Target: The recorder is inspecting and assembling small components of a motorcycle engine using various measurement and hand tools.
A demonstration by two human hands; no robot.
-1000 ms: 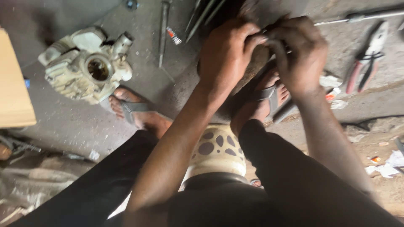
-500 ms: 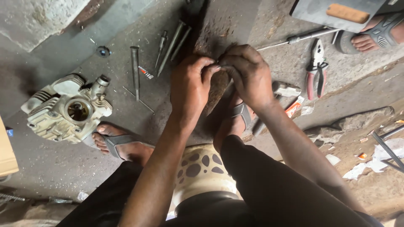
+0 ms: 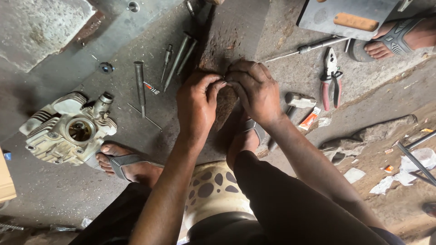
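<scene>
At the far left edge a tan slab is cut off by the frame, and beside it a finned engine head lies on the concrete floor, touching the toes of a sandalled foot. Further in, a steel punch and two thin rods lie apart on the floor. In the middle the left hand and the right hand meet fingertip to fingertip over a rough brown block, both curled and pinching at something too small and too covered by the fingers to make out. The block is mostly hidden under the hands; the other foot is half hidden behind the right wrist. Right of that, a hammer head and an orange tube lie near each other, then red-handled pliers and a long screwdriver. At the top right another person's sandalled foot and a grey board are cut off.
</scene>
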